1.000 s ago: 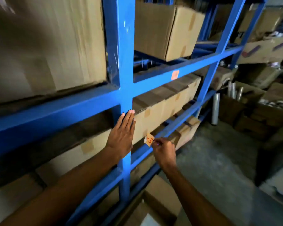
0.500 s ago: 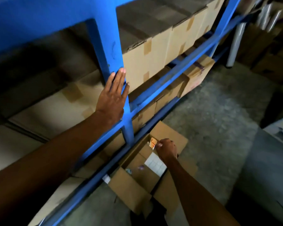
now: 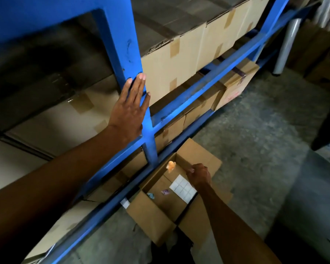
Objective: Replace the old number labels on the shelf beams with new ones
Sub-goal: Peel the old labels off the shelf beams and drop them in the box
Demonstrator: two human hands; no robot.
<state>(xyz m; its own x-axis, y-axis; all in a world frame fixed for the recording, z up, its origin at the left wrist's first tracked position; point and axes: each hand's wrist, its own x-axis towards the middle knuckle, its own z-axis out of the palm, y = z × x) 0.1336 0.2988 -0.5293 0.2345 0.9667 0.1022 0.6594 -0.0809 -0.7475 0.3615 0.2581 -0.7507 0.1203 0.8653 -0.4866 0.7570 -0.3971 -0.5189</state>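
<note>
Left hand (image 3: 129,109) lies flat, fingers straight, against the blue shelf upright (image 3: 122,46). Right hand (image 3: 199,175) hangs over the open cardboard box (image 3: 154,212), fingers curled; grip cannot be determined. Blurred orange label (image 3: 171,166) sits just beside it, contact unclear. White label sheet (image 3: 182,187) lies inside, partly hidden by the wrist.

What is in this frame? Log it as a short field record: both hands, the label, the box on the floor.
left hand: flat, fingers straight, on the blue upright
right hand: over the open cardboard box, fingers curled; grip unclear
orange label: crumpled, just beside the right hand's fingertips, above the box
box contents: white sticker sheet, two small scraps
box position: on the floor by the lowest beam
</note>
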